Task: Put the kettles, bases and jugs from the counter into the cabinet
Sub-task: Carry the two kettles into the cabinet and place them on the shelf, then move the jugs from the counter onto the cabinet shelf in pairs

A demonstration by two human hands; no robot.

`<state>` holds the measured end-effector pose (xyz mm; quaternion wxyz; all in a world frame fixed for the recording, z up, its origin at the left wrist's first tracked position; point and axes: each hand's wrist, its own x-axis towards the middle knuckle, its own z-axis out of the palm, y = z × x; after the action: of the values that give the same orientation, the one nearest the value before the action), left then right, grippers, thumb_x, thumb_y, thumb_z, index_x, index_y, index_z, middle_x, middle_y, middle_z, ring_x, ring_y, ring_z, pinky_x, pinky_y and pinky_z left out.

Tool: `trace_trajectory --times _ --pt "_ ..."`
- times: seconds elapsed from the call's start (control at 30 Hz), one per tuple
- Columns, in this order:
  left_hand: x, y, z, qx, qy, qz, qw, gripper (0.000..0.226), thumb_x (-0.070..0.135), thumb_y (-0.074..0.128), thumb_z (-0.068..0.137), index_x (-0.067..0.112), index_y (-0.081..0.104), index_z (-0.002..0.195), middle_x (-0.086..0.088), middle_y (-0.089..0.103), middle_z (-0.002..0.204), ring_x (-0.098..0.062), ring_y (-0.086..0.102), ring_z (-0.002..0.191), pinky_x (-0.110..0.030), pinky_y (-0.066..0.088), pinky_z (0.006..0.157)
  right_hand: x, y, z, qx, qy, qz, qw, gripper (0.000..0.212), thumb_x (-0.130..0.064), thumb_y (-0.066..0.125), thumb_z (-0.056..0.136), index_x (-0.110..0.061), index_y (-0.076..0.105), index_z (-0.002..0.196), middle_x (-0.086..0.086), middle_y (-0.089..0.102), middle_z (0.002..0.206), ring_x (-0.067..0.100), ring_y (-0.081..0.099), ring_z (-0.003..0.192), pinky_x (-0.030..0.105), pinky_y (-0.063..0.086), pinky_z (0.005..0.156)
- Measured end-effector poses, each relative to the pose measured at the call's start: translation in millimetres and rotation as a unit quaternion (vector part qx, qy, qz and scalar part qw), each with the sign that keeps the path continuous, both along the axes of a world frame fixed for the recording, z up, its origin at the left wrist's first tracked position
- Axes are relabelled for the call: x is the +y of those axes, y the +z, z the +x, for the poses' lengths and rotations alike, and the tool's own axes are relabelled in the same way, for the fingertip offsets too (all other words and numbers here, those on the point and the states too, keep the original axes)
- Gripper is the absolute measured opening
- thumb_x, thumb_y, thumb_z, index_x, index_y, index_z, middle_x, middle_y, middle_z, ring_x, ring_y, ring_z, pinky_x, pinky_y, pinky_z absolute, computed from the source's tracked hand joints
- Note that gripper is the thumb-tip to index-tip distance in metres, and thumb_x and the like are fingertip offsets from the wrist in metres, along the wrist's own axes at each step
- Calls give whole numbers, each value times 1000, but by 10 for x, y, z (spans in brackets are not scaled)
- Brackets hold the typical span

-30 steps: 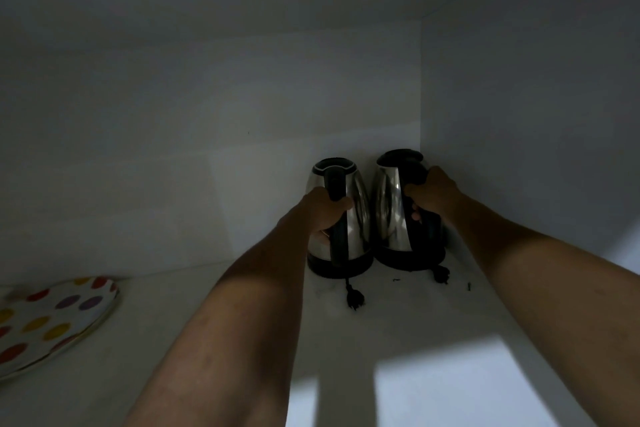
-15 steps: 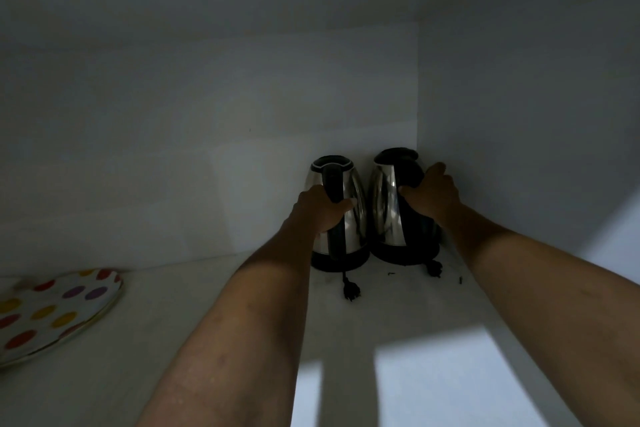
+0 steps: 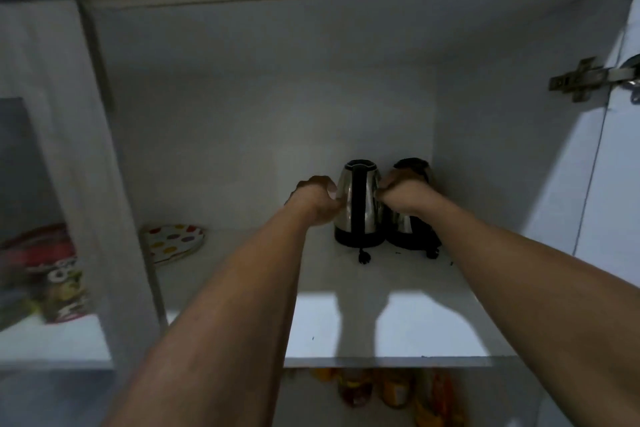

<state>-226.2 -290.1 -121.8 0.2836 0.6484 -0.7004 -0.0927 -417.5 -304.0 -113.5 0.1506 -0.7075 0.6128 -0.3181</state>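
Kettles: left kettle and right kettle stood upright, side by side and touching or nearly so, on the shelf at the back right of the cabinet. Each sat on a dark base.
Left hand: curled loosely just left of the left kettle. Fingertips were beside its steel wall; contact could not be told. It held nothing.
Right hand: clenched into a fist in front of the right kettle's top, knuckles just right of the left kettle. Whether it gripped that handle was hidden.
Cord plugs: one plug lay below and in front of the left fingers; a second lay below the right fist.
Risk 1: a finger catching a handle on withdrawal would likely tip a kettle forward off its base.
Risk 2: a wrist dragging a loose plug could pull a base toward the shelf edge.
Risk 3: knocking one kettle would probably shove its neighbour.
Plate: well left of the left fingers, out of the way.
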Motion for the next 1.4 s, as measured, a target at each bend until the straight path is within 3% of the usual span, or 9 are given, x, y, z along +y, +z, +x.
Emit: trace_trajectory --times 0.1,0.2,0.3,0.53,0.67,0.9,0.97,1.1,1.4 --pt "687 -61 300 -10 36 -12 999 35 37 66 90 20 68 121 -7 69 125 -26 63 115 -30 49 95 508 -118 264 -28 65 7 997 27 -22 65 90 3 69 101 20 68 88 32 66 83 31 47 65" --pt "1369 -135 622 -20 78 -13 997 29 30 66 91 14 75 114 -9 74 115 -27 68 109 -32 53 93 1033 -251 591 -35 123 10 992 28 -19 64 87 5 69 100 28 72 96 33 71 85 38 54 66" --pt "2026 -220 929 -13 121 2 993 26 30 69 90 14 77 108 -8 76 107 -26 70 102 -28 53 86 1530 -331 952 -32 179 31 983 12 -21 62 88 -13 69 93 15 75 99 28 75 90 40 60 74" --pt "3403 -350 1951 7 238 33 971 18 25 68 88 14 77 99 -8 76 95 -24 72 88 -38 61 84 2417 -314 2114 -73 330 49 940 18 -13 60 94 -7 65 110 10 69 96 19 66 72 21 48 51" --pt "4138 -489 2576 4 320 30 947 19 26 68 87 15 79 99 -11 77 103 -29 71 97 -34 57 88 2891 -420 2940 -61 407 67 909 13 -11 61 91 -8 67 102 12 70 91 23 68 75 22 47 53" --pt "5327 -786 3802 46 417 34 907 12 27 68 88 19 77 90 -12 77 94 -32 73 92 -45 60 87 3733 -754 4498 -69 519 69 849 9 -11 63 88 -16 70 92 9 72 79 21 71 68 15 44 43" --pt "5558 -860 4124 47 436 30 898 14 25 67 89 17 79 93 -12 78 93 -29 74 89 -41 61 85 3938 -880 4898 -79 539 75 835 12 -8 62 89 -11 70 97 10 71 80 21 70 68 13 45 42" --pt "5790 -1093 4722 58 453 28 889 20 22 66 88 11 80 97 -13 78 92 -30 74 89 -37 60 83 4134 -1178 5643 -69 569 97 814 13 -12 64 88 -24 65 83 8 71 78 23 72 70 28 52 57" --pt "5765 -1930 5795 129 499 59 855 21 25 65 86 16 78 100 -7 77 104 -25 68 103 -31 53 85 3917 -1921 6833 -38 530 134 836 5 -21 66 84 -25 68 83 -4 61 68 14 54 55 24 42 54"
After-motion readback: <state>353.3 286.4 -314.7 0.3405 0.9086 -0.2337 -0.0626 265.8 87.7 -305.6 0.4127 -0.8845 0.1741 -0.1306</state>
